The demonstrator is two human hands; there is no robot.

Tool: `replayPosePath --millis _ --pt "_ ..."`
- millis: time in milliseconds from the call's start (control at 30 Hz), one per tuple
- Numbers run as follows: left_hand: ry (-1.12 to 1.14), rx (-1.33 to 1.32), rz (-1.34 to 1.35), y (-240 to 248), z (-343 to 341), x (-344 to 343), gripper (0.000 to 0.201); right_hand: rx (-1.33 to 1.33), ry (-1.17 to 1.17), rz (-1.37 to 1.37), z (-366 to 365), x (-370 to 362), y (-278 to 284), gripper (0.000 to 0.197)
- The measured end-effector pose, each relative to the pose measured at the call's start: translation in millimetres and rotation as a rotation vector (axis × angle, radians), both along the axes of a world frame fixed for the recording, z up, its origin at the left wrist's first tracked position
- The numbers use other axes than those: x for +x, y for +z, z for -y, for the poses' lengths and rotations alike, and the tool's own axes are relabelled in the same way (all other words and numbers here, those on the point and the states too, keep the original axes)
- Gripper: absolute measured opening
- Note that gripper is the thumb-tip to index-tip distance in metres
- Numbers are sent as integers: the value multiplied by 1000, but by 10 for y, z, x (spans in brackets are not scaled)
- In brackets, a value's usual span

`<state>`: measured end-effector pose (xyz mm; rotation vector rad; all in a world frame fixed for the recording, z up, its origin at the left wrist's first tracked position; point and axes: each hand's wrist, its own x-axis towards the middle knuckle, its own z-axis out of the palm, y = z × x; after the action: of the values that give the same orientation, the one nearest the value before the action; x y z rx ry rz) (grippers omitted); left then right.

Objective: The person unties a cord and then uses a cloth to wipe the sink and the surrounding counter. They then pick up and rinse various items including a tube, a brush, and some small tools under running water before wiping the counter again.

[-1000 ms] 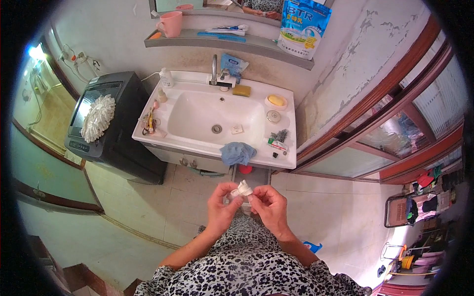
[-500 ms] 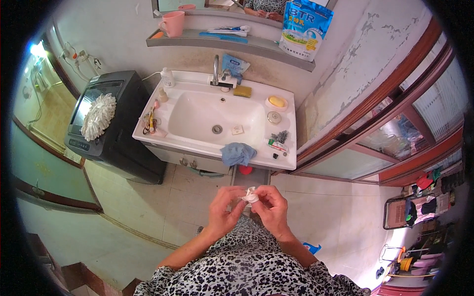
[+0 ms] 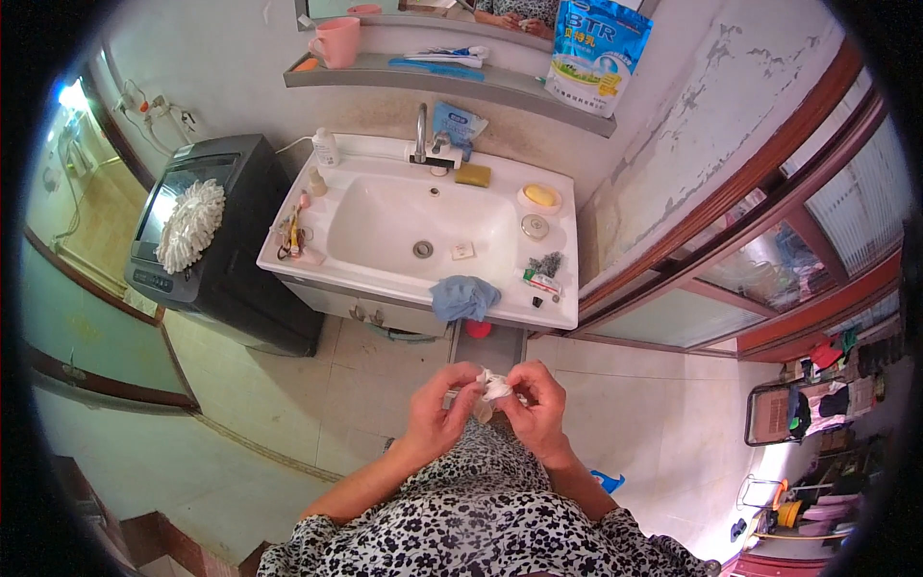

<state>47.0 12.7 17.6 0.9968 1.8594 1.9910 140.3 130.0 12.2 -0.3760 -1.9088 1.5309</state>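
Note:
In front of my body, my left hand [image 3: 437,412] and my right hand [image 3: 540,404] pinch a small crumpled white piece [image 3: 495,387] between their fingertips. It looks soft and thin, but whether it is paper or cloth I cannot tell. A pale, see-through part [image 3: 483,412] hangs under it beside my left thumb. Beyond my hands stands a white washbasin [image 3: 385,269], with a blue cloth [image 3: 463,298] draped over its front edge. A small whitish square packet [image 3: 462,251] lies in the bowl near the drain.
A dark washing machine [image 3: 264,298] with a white fluffy mat [image 3: 191,226] on its lid stands left of the basin. Yellow soap [image 3: 540,195] sits in a dish at the basin's right. The shelf [image 3: 423,79] holds a pink mug [image 3: 336,42] and a blue pouch [image 3: 598,58].
My fingers have shifted on the white piece, which looks more spread out and slightly farther right. The see-through part below it now shows more. The things around have stayed in place.

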Motion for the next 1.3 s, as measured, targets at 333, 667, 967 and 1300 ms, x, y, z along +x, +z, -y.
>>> replayPosePath --millis 333,667,967,1300 --pt "-269 -18 297 -20 44 -201 12 299 2 31 -57 -62 106 19" --pt "-289 -77 -99 160 31 -327 14 393 13 -47 -101 -54 63 14" --pt "-278 -156 -69 119 116 -323 11 186 204 70 -111 -55 150 27" --pt "-272 -215 155 -72 124 -352 8 -238 121 269 74 63 -195 27"
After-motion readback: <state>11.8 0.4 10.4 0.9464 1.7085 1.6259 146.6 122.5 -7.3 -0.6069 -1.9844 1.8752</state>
